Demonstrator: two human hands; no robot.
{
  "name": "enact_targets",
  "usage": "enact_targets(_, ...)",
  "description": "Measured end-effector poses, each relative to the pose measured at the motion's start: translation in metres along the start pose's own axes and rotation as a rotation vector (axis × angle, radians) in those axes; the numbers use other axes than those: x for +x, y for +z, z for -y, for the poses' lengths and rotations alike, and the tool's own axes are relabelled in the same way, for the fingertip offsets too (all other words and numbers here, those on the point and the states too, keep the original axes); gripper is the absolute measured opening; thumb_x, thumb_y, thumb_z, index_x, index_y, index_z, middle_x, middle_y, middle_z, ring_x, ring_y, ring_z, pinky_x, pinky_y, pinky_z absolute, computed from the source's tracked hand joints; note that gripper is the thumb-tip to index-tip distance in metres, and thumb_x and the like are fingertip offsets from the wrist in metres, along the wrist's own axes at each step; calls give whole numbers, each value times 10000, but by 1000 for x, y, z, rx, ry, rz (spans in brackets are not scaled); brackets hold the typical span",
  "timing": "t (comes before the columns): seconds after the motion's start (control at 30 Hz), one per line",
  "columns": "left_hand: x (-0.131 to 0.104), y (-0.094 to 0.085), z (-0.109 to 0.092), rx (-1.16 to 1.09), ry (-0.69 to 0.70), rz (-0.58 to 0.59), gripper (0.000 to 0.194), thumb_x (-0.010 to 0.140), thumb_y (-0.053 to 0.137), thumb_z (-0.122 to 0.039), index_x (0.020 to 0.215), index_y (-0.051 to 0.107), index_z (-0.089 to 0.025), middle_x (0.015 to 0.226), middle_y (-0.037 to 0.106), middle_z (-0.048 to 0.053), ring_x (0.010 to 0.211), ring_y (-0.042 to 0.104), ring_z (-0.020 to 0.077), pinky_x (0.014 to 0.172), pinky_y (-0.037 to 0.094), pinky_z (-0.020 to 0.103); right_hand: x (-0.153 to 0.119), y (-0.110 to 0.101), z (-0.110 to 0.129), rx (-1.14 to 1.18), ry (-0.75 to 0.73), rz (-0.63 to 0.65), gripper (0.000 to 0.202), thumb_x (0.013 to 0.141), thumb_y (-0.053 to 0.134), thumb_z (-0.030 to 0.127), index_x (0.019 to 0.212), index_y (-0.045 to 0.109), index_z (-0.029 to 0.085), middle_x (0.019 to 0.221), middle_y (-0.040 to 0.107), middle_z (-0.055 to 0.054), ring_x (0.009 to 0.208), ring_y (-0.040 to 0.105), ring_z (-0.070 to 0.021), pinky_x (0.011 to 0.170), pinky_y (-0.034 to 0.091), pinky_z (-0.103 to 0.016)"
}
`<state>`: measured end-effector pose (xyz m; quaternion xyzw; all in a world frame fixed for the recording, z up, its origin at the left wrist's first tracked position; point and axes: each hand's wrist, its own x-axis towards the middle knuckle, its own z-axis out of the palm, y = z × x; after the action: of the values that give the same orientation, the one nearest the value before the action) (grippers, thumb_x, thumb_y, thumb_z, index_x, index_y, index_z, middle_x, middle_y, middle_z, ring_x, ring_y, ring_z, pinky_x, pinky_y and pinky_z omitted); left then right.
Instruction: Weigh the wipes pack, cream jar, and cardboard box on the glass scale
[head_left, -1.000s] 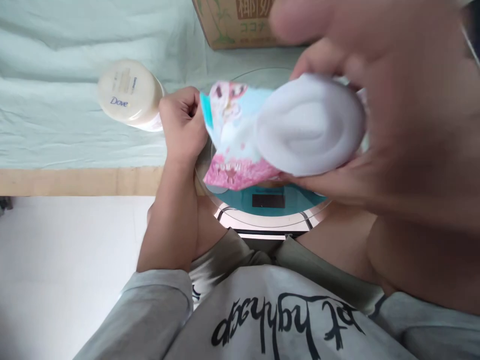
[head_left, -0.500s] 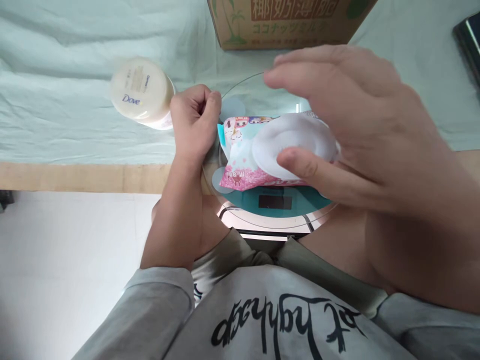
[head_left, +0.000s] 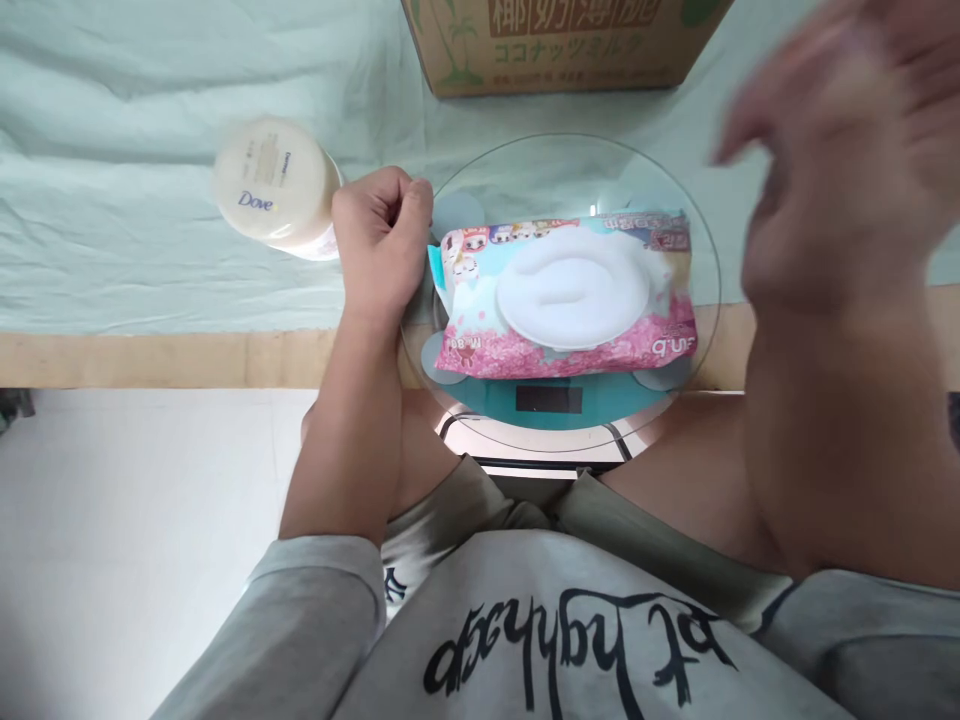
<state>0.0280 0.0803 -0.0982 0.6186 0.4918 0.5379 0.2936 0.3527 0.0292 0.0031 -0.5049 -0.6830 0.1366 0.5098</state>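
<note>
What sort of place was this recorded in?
Probably a room in a home: a rumpled pale green cloth covers a wood-edged surface, and a Dove container and what looks like a wipes pack on a round glass scale suggest household use.

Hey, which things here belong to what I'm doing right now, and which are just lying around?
Likely part of the job:
round glass scale
wipes pack, lying on it

Probably just lying about:
Dove tub, beside your left hand
cardboard box, beyond the scale
</note>
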Motion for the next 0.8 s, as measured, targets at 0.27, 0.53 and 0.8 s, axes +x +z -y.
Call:
enact_targets(0.27, 2, 3, -7, -41, 10, 31, 784, 1031, 835, -133, 612, 178, -220, 646, 85, -46, 587, 178, 89, 562, 195, 309, -12, 19, -131, 102, 505, -425, 355, 968, 278, 13, 736, 138, 243, 627, -13, 37, 531, 42, -40, 576, 82, -271)
enact_targets(0.53, -2, 2, -15, -78, -65, 54, 747, 942, 743, -25, 606, 110, -235, 666, 35, -48, 597, 110, 82, 530, 153, 293, -19, 14, -105, 47, 499, -228, 570, 965, 535, 41, 554, 165, 180, 608, 71, 8, 600, 113, -21, 659, 81, -251)
enact_targets(0.8, -2, 2, -17, -107, -33, 92, 692, 914, 705, -87, 595, 107, -226, 659, 30, -49, 614, 26, 64, 504, 115, 255, -12, 14, -87, -39, 543, -134, 542, 969, 439, -30, 525, 204, 174, 587, 92, 1, 620, 106, -28, 672, 86, -267)
